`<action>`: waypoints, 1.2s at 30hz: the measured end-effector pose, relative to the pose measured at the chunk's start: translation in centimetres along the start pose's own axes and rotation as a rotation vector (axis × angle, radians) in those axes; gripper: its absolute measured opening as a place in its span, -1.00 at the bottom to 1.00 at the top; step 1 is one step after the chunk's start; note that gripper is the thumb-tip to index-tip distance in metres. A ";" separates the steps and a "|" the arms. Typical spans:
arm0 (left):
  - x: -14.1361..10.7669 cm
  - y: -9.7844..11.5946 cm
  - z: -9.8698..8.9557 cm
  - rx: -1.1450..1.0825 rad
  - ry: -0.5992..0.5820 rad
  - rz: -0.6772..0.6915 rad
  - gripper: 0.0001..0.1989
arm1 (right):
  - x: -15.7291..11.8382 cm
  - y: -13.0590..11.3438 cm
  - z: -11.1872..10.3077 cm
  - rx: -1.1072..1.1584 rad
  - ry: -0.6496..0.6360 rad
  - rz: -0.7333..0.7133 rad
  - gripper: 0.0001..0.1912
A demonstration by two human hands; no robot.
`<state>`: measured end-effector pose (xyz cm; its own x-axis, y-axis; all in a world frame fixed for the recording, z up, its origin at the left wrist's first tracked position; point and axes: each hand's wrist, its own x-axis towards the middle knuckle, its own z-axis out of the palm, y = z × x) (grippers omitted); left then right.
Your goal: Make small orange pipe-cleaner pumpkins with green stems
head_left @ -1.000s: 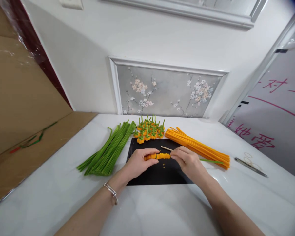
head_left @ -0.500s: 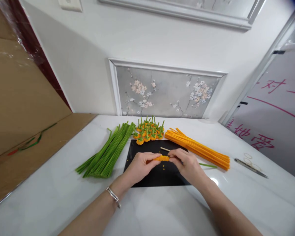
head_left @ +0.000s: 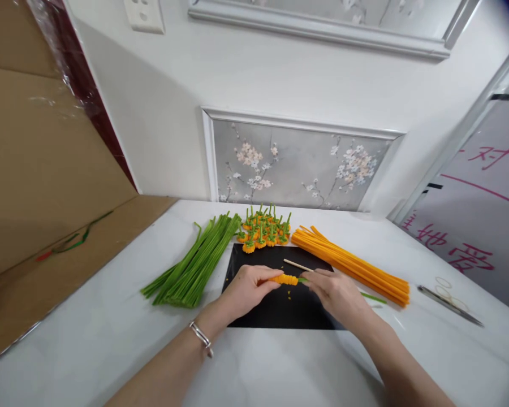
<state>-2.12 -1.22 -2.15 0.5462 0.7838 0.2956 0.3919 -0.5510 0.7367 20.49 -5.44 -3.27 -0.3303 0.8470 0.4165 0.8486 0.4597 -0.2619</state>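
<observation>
Over the black mat point(head_left: 263, 311), my left hand point(head_left: 248, 291) pinches the left end of a small ridged orange coil point(head_left: 286, 279). A short green stem point(head_left: 302, 280) sticks out of the coil's right end, and the fingers of my right hand point(head_left: 337, 294) are closed on it. A thin pale stick point(head_left: 296, 264) lies on the mat just behind my right fingers. Tiny orange bits are scattered on the mat. Part of a green strip point(head_left: 374, 297) shows beyond my right hand.
Green stems point(head_left: 195, 265) lie bundled at the left, orange ones point(head_left: 352, 263) at the right. Several small orange pieces with green tops point(head_left: 261, 234) stand behind the mat. Scissors point(head_left: 449, 305) lie at the far right. Cardboard point(head_left: 46, 169) stands on the left.
The green stem now shows between the coil and my right fingers, which have shifted slightly right. The whole view has shifted a little, so the scene appears further right.
</observation>
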 end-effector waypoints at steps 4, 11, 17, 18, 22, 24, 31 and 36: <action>-0.1 -0.1 -0.4 0.005 -0.014 -0.023 -0.70 | -0.1 -0.1 0.3 -0.016 -0.007 -0.001 -0.74; 0.3 -0.7 -1.3 -0.151 0.070 -0.159 -0.62 | -0.4 1.0 -0.5 0.008 0.079 0.091 -0.74; 0.3 -0.9 -0.9 -0.145 0.128 -0.098 -0.80 | -0.2 0.9 -0.5 0.040 0.039 0.038 -0.73; 0.3 -0.9 -0.8 -0.152 0.124 -0.093 -0.80 | -0.2 0.8 -0.5 0.039 0.027 0.033 -0.74; 0.3 -1.3 -0.5 -0.178 0.103 -0.082 -0.80 | -0.1 0.5 -0.3 0.021 0.003 0.014 -0.77; 0.4 -1.3 -0.3 -0.199 0.090 -0.083 -0.80 | -0.1 0.3 -0.2 0.023 0.004 0.007 -0.77; 0.2 -1.0 0.1 -0.279 0.059 -0.155 -0.79 | 0.0 -0.1 0.2 0.130 0.027 0.005 -0.74; 0.2 -1.1 0.2 -0.283 0.067 -0.156 -0.78 | -0.1 0.4 0.2 0.164 0.065 0.027 -0.74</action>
<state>-2.30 -0.50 -2.96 0.4417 0.8750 0.1981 0.2409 -0.3283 0.9133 20.79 -5.30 -3.55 -0.2762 0.8431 0.4614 0.7760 0.4789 -0.4104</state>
